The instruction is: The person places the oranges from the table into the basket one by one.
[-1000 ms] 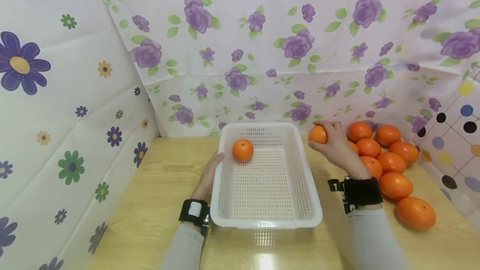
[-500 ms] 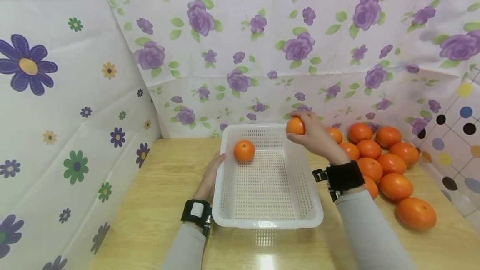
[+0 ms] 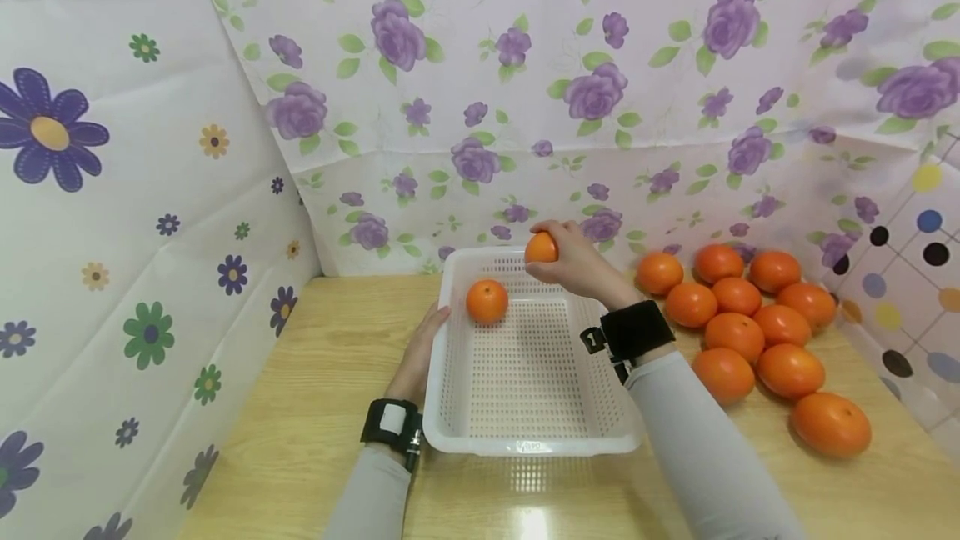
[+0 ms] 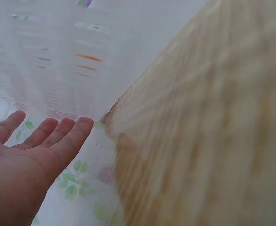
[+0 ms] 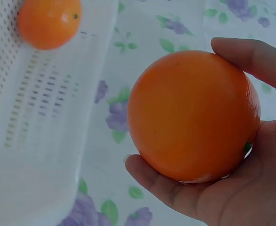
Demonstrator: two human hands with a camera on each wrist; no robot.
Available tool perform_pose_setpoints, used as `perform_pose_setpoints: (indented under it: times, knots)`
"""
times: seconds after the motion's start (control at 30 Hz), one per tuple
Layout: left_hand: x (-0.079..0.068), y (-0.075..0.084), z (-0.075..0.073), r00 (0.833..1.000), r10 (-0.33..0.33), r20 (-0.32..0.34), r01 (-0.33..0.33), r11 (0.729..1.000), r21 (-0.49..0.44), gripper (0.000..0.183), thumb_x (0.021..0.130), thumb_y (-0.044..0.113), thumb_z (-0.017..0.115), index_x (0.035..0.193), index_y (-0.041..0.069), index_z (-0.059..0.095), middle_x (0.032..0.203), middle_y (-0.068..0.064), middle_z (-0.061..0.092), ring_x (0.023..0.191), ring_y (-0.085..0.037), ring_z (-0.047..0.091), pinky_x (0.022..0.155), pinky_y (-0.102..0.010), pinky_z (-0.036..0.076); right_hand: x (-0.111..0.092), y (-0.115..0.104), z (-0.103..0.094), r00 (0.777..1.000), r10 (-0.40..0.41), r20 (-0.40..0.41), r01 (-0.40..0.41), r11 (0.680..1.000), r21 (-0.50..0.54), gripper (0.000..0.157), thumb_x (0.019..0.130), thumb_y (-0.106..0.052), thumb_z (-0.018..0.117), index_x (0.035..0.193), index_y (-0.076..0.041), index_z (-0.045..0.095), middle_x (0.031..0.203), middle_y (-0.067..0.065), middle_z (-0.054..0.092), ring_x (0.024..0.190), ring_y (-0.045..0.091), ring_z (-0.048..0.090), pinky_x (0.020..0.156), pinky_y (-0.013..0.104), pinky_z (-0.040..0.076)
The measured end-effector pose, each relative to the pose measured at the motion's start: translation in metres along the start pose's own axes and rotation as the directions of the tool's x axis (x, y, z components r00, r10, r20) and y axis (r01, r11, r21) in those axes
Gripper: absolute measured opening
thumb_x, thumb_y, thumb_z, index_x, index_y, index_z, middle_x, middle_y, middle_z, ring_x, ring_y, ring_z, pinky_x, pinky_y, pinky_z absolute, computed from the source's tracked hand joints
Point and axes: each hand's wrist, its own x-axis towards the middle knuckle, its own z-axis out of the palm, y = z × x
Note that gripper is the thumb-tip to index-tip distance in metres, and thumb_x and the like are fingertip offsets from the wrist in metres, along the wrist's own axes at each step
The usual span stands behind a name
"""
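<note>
A white perforated plastic basket [image 3: 525, 445] stands on the table with one orange [image 3: 487, 302] in its far left corner. My right hand [image 3: 573, 261] holds another orange [image 3: 542, 247] above the basket's far side. In the right wrist view, thumb and fingers curl round this orange [image 5: 194, 115], whose green stem end shows near the palm. Against the basket's left wall rests my left hand [image 3: 416, 354]. Its fingers [image 4: 67, 141] are fairly straight beside the basket wall in the left wrist view, and the orange inside shows only as slivers through the slots.
Several more oranges [image 3: 733, 337] lie grouped on the right side of the wooden table [image 3: 322, 357]. A flowered cloth [image 3: 480, 107] hangs behind the table's far edge. Patterned sheets close off the left and right sides.
My right hand has carried its orange leftward from beside the loose oranges to over the basket's far side. The left hand stays at the basket's left wall.
</note>
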Motion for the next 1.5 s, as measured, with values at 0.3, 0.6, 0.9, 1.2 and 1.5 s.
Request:
perform_pose_setpoints:
  times: [0.3,0.6,0.9,1.2,1.5]
  knots:
    - [0.003,0.002,0.000,1.000,-0.014,-0.011,0.014,1.000,0.019,0.069,0.101,0.069,0.046,0.162,0.048,0.024,0.160,-0.010,0.043,0.137,-0.036,0.047,0.099,-0.047,0.048,0.016,0.009,0.019,0.995,0.069,0.075,-0.070,0.997,0.016,0.063,0.095,-0.020,0.070,0.150,-0.002,0.045,0.136,0.029,0.040,0.112,0.040,0.056,0.094,0.050,0.053]
    - [0.005,0.003,0.002,1.000,-0.011,-0.004,0.011,1.000,0.020,0.073,0.101,0.068,0.046,0.165,0.042,0.021,0.159,-0.014,0.042,0.136,-0.037,0.048,0.099,-0.048,0.050,0.022,0.021,0.043,0.982,0.166,0.087,-0.158,0.983,-0.091,0.063,0.092,-0.023,0.070,0.149,-0.006,0.047,0.136,0.026,0.040,0.114,0.042,0.046,0.088,0.049,0.052]
    - [0.006,-0.001,0.002,1.000,-0.002,0.005,0.002,1.000,0.027,0.071,0.103,0.066,0.044,0.165,0.041,0.020,0.159,-0.016,0.042,0.135,-0.038,0.050,0.097,-0.050,0.052,0.028,0.049,0.069,0.971,0.228,0.077,-0.225,0.973,-0.042,0.066,0.088,-0.022,0.070,0.149,-0.009,0.047,0.138,0.025,0.040,0.116,0.041,0.046,0.091,0.051,0.051]
    - [0.001,0.002,-0.002,1.000,-0.011,0.020,0.011,1.000,0.027,0.066,0.105,0.065,0.041,0.164,0.045,0.019,0.157,-0.018,0.044,0.133,-0.041,0.051,0.094,-0.048,0.055,0.032,0.067,0.084,0.962,0.270,0.036,-0.272,0.962,0.038,0.064,0.089,-0.024,0.071,0.148,-0.011,0.048,0.139,0.025,0.039,0.116,0.041,0.052,0.096,0.052,0.050]
    - [0.002,-0.002,-0.002,1.000,-0.009,0.015,0.009,1.000,0.011,0.067,0.106,0.063,0.039,0.165,0.041,0.019,0.156,-0.020,0.044,0.133,-0.040,0.050,0.094,-0.046,0.052,0.035,0.068,0.094,0.961,0.268,0.069,-0.266,0.963,-0.030,0.061,0.095,-0.027,0.071,0.149,-0.011,0.046,0.145,0.026,0.037,0.121,0.043,0.047,0.097,0.054,0.048]
